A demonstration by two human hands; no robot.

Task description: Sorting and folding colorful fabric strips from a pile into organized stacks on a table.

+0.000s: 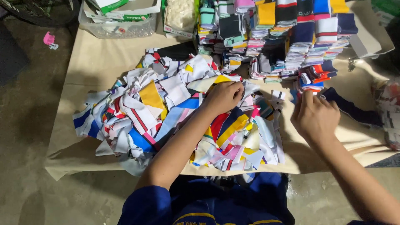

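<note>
Left hand [225,96] on scrap pile [175,121] — right hand [315,116] beside stacks [287,37]

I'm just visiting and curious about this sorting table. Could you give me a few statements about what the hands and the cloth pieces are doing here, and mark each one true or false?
1. The left hand rests closed on the loose heap of coloured fabric pieces. True.
2. The right hand holds a pair of scissors. False: no scissors show; its fingers reach toward a small stack of folded pieces.
3. Sorted pieces stand in neat stacks at the far side of the table. True.
4. The table is covered with a bright green cloth. False: the cloth covering is beige.
5. The person wears a dark blue sleeve. True.
</note>
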